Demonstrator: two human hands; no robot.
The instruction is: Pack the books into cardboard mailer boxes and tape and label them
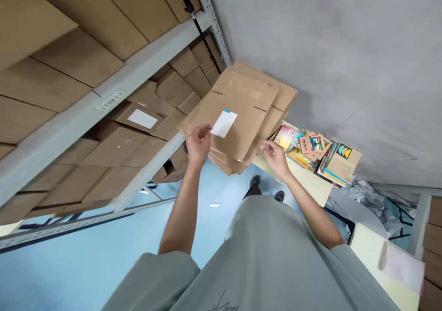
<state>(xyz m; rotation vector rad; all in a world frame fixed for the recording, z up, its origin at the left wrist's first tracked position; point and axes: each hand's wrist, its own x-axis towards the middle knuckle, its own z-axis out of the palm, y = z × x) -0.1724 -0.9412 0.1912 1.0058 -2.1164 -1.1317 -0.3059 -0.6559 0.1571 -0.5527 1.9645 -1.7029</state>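
Observation:
My left hand [199,144] is at the left front edge of a flattened cardboard box [238,97] on top of a stack. Its fingers are pinched together at the lower left corner of a white card [224,123] with a blue strip along its top. The card lies over the cardboard; whether it is stuck down I cannot tell. Beside the stack's right edge, my right hand [275,157] has its fingers curled in, with nothing visible in them. It is apart from the card and close to some colourful booklets [286,137].
Shelving [145,161] full of cardboard boxes [113,152] runs along the left. A black pole [203,35] leans by it. Books and cards [340,161] lie on a cream table [311,182] at right. Crumpled plastic [371,200] sits beyond, before a grey wall [328,48].

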